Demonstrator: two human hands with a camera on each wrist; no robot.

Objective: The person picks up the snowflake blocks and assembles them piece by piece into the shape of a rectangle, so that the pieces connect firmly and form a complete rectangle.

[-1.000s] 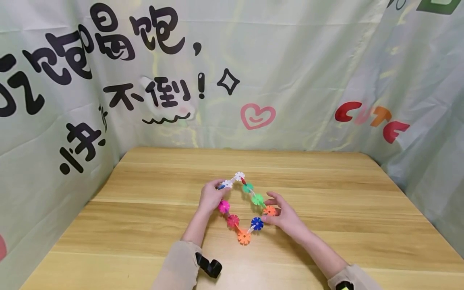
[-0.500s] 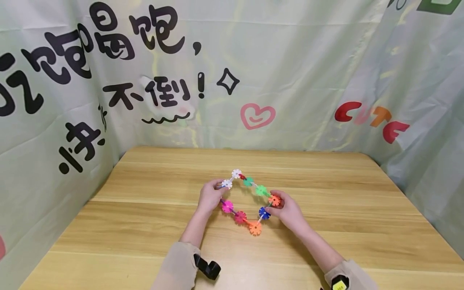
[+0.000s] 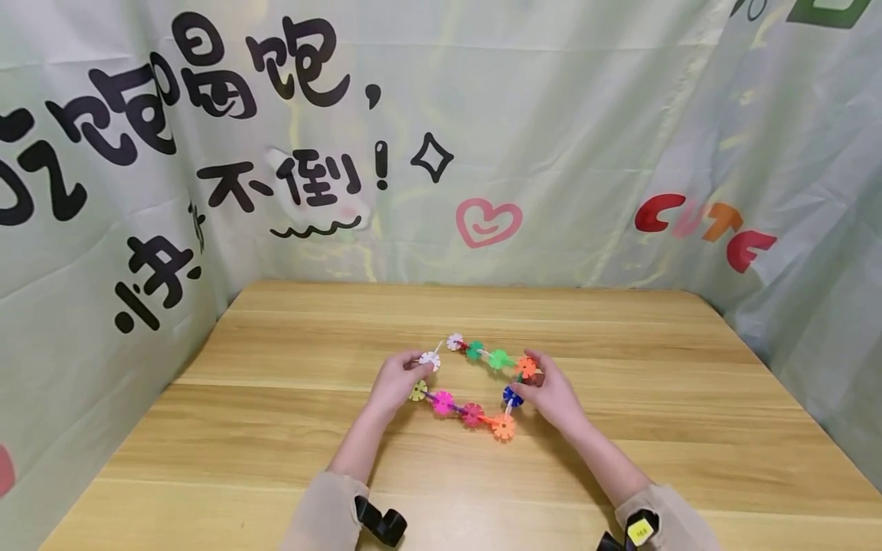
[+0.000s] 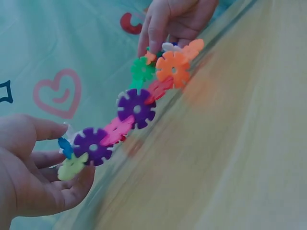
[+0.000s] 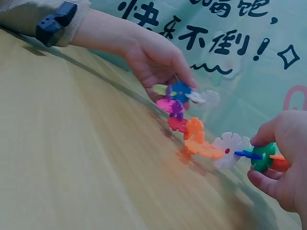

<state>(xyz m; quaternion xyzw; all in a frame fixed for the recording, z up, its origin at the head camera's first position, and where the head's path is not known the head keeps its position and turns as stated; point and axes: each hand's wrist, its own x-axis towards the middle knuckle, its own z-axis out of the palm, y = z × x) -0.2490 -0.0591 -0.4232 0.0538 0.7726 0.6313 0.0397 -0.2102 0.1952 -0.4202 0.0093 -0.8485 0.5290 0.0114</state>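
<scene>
A chain of colourful notched plastic snowflake discs is held in a curved loop just above the table. In the head view my left hand pinches its left end by a white disc; a blue disc shows between the fingers in the left wrist view. My right hand holds the right side, near an orange disc and a dark blue one. A green disc sits between its thumb and fingers. At the far left, a small gap shows beside another white disc.
The wooden table spreads around both hands. A pale printed cloth with lettering and a heart hangs along the back and sides. Black wrist cameras sit on both sleeves.
My right hand has moved slightly right and away, drawing the loop wider. The near orange disc has shifted right. A yellow-green disc has come into view under my left hand, and the gap at the white discs shows.
</scene>
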